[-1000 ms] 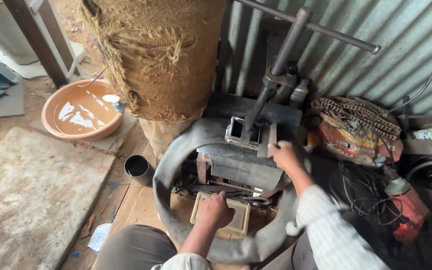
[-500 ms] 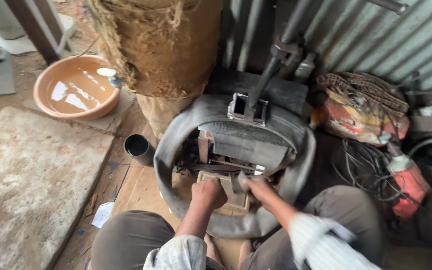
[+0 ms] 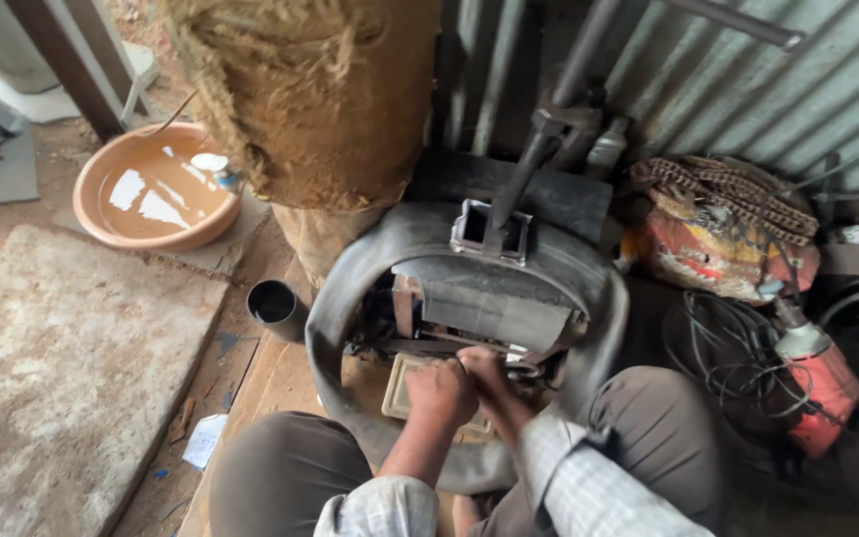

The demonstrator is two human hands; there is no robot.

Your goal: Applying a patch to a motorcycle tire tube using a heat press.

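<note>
1. The left hand (image 3: 441, 390) is curled into a loose fist, knuckles up, pressed against the lower edge of the metal press (image 3: 469, 318) inside the loop of the rubber inner tube (image 3: 589, 298). What its fingers close on cannot be made out.
2. The right hand (image 3: 487, 376) lies touching the left, fingers bent and tucked under the same edge. Whether it grips anything is hidden by the left hand and by blur.
3. Just under both hands sits a pale rectangular block (image 3: 402, 390) on the wooden board (image 3: 280, 383), partly covered by the hands.
4. The inner tube is black, dull and dusty, limp rather than full. It lies as a wide ring around the press, between the person's knees. Its near part runs under the forearms and is lost behind the checked sleeve (image 3: 589, 487).
5. A flat dark band of the tube is clamped across the press beneath a square metal socket (image 3: 491, 231), from which a lever arm (image 3: 539, 159) rises toward the corrugated wall.
6. Left of the ring stands a short black pipe piece (image 3: 275, 306); farther off, an orange basin (image 3: 156, 194) holds water beside a grey stone slab (image 3: 52, 368).
7. Right of the ring lie tangled cables (image 3: 718, 338), a red power tool (image 3: 817, 383) and a patterned bag (image 3: 718, 234); the far right corner is dark and hard to read.
</note>
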